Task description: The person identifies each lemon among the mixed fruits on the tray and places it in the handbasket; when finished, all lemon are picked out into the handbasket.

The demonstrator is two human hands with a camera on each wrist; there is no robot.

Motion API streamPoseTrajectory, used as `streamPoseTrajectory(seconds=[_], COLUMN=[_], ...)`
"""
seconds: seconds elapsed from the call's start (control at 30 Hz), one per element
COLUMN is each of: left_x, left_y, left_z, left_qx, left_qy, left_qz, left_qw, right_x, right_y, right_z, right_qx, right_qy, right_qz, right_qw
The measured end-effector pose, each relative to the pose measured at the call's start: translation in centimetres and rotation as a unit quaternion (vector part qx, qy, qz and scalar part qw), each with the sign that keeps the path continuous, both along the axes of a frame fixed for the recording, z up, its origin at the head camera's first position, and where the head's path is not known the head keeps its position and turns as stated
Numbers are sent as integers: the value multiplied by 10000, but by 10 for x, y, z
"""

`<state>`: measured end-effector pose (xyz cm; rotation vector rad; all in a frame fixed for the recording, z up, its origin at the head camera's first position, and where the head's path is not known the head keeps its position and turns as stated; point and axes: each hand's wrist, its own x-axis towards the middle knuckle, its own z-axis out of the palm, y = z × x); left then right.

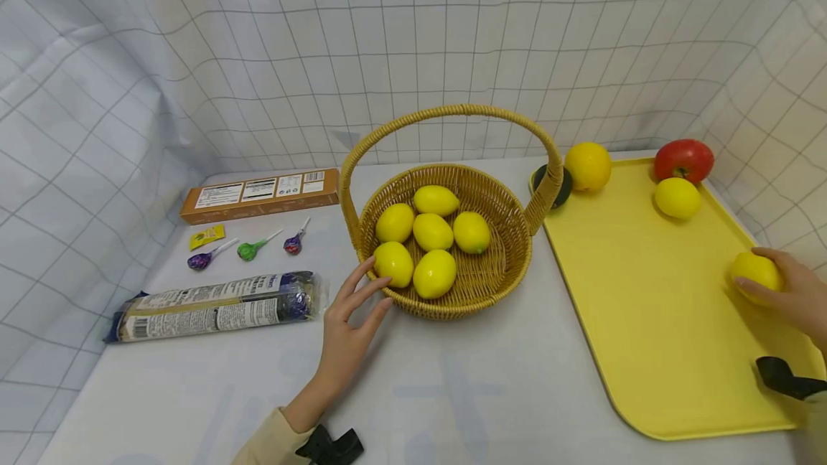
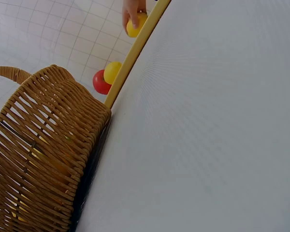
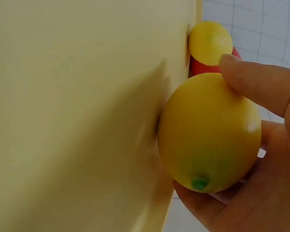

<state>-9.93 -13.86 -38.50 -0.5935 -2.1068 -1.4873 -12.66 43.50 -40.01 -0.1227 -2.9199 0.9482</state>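
Note:
My right hand (image 1: 797, 296) grips a yellow lemon (image 1: 754, 277) between thumb and fingers at the right side of the yellow tray (image 1: 646, 321). In the right wrist view this lemon (image 3: 210, 133) shows a green tip and sits close to the tray surface. My left hand (image 1: 349, 332) rests its fairly straight fingers at the front-left rim of a wicker basket (image 1: 500, 264), beside a lemon (image 1: 394, 264) inside. Several lemons lie in the basket. The left wrist view shows the basket's woven side (image 2: 43, 150), but the left fingers are hidden there.
On the tray's far end are another lemon (image 1: 677, 198), a red apple (image 1: 685, 160) and an orange (image 1: 588, 166). A dark green fruit (image 1: 561, 189) sits behind the basket handle (image 1: 461, 110). Leftward lie a brown box (image 1: 261, 196), lollipops (image 1: 248, 250), a yellow sachet (image 1: 207, 237) and a long packet (image 1: 220, 307).

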Motion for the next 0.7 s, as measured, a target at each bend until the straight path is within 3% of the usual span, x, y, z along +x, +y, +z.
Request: streamPoseTrajectory(seconds=[0.13, 0.23, 0.3, 0.43, 0.5, 0.6, 0.7], left_x=[1, 1, 1, 0, 0, 0, 0], left_y=[1, 1, 0, 0, -1, -1, -2], left_z=[2, 2, 2, 0, 0, -1, -2], left_qx=[-13, -12, -16, -4, 9, 3, -12], left_qy=[-9, -24, -36, -13, -1, 0, -28], left_qz=[3, -10, -8, 10, -4, -29, -39], left_qw=[10000, 10000, 10000, 10000, 10000, 10000, 10000], right_x=[-1, -1, -2, -11, -19, -31, -45], right_y=[-24, -51, -77, -142, -174, -220, -258], right_z=[11, 22, 35, 64, 75, 81, 80], right_qx=[119, -365, -699, -1177, -1556, -2054, -2202], right_qy=[-454, -682, -639, -262, -265, -545, -927], right_qz=[747, 1391, 1986, 3448, 4146, 4773, 5098], right_qw=[9961, 9873, 9755, 9309, 8962, 8527, 8265])
